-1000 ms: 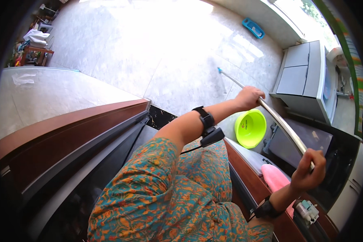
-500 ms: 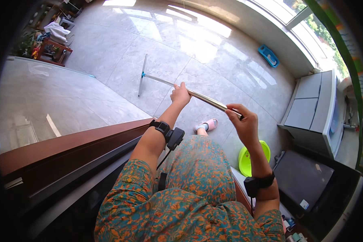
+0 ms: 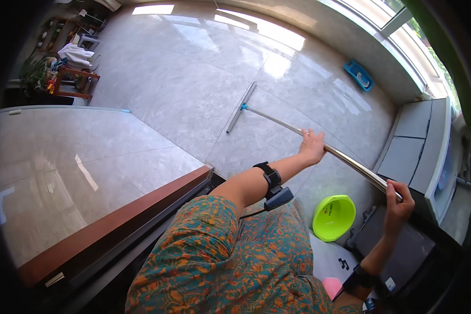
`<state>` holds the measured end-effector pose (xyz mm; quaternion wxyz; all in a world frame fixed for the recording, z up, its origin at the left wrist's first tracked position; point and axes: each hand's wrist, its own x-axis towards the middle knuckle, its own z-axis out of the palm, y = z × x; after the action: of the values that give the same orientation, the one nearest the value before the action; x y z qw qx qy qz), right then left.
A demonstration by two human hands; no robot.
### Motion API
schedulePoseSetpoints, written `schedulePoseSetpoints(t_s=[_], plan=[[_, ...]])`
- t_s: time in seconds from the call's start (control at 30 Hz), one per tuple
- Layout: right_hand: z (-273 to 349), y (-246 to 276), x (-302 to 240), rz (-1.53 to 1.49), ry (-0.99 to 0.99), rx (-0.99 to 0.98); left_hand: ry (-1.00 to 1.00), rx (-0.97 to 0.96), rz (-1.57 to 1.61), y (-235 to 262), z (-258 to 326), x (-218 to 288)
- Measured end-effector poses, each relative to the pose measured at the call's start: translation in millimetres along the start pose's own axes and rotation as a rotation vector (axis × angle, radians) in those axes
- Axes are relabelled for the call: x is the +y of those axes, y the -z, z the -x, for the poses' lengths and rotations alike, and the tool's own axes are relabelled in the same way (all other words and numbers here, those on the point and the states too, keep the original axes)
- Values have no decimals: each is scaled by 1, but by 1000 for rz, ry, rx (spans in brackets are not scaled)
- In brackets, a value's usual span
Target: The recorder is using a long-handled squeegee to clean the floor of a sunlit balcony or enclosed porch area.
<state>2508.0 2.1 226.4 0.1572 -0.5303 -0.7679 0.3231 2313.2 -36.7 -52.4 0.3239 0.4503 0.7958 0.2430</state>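
A long-handled floor squeegee point(image 3: 288, 124) slants across the view, its metal pole running from the upper middle down to the right. Its straight blade, joined to the pole by a blue fitting, lies on the grey tiled floor point(image 3: 157, 99). Partway along the pole, my left hand point(image 3: 313, 148) is wrapped round it with the arm stretched out to the right. My right hand point(image 3: 399, 201) grips the pole's near end, at the far right of my body. A strap with a small black device sits on each forearm.
A lime-green basin point(image 3: 334, 218) stands on the floor right of my legs. Near the window wall lies a blue tub point(image 3: 359, 75). A grey-white cabinet point(image 3: 411, 141) is at the right. On the left are a glass panel with a brown frame point(image 3: 120, 214) and a wooden stool point(image 3: 74, 81).
Both hands have moved right, pulling the squeegee with them; its blade has slid right across the floor. The pink slipper is out of view, and more of the basin shows.
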Motion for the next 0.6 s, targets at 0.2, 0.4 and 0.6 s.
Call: schedulePoseSetpoints(t_s=[0.2,0.4,0.6], plan=[[27,112,-17,279,123,288,-297,-309,267,-59,-12,164],[9,110,-44,372,66,259,-449,-453,296,-76,-51,192],[-26,89,-32,174,222,375,-253,-92,-33,9,-69,154]])
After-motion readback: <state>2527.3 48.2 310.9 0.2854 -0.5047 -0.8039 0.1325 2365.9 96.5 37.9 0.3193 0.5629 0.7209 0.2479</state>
